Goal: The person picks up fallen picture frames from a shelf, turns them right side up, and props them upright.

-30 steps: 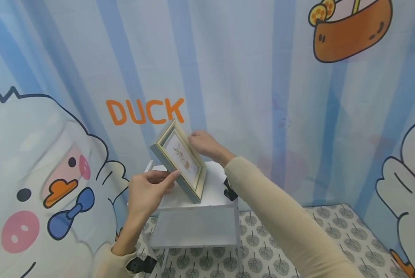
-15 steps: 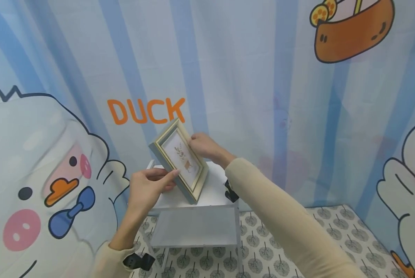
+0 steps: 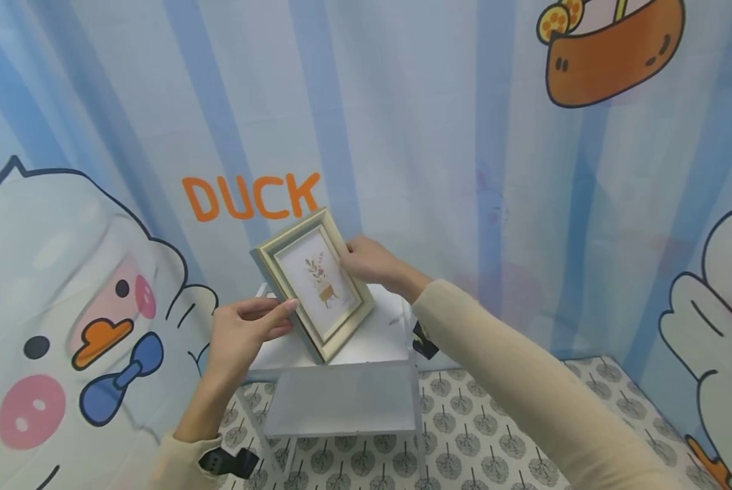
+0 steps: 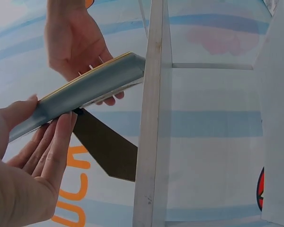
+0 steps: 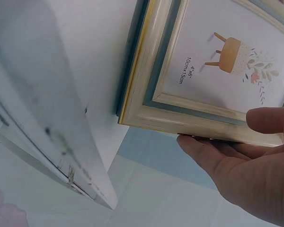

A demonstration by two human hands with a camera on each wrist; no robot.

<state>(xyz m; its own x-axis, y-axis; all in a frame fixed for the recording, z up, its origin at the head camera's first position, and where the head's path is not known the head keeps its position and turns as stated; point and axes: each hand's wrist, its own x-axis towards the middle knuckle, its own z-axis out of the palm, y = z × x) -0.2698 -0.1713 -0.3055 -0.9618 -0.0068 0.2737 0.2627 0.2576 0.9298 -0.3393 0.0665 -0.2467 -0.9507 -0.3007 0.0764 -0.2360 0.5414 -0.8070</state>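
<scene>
A cream-and-gold picture frame [image 3: 362, 307] with a plant print stands tilted over the white top of a small shelf unit [image 3: 390, 344]. My left hand [image 3: 237, 337] pinches its left side, thumb at the front edge and fingers behind. On the opposite side, my right hand [image 3: 375, 264] grips the frame, thumb on the front and fingers at the edge in the right wrist view. A dark brown stand leg [image 4: 104, 149] juts from the frame's back in the left wrist view. The frame's lower end is at the shelf top; the exact contact is partly hidden.
Below the top is a second white shelf [image 3: 341, 401]. Behind hangs a striped blue-and-white curtain [image 3: 421, 170] with cartoon ducks and the word DUCK. A cloth with a tree pattern [image 3: 482, 435] covers the floor.
The picture frame has turned, so its printed front now faces me more squarely. My left hand has shifted slightly left and my right hand slightly right, both still holding it.
</scene>
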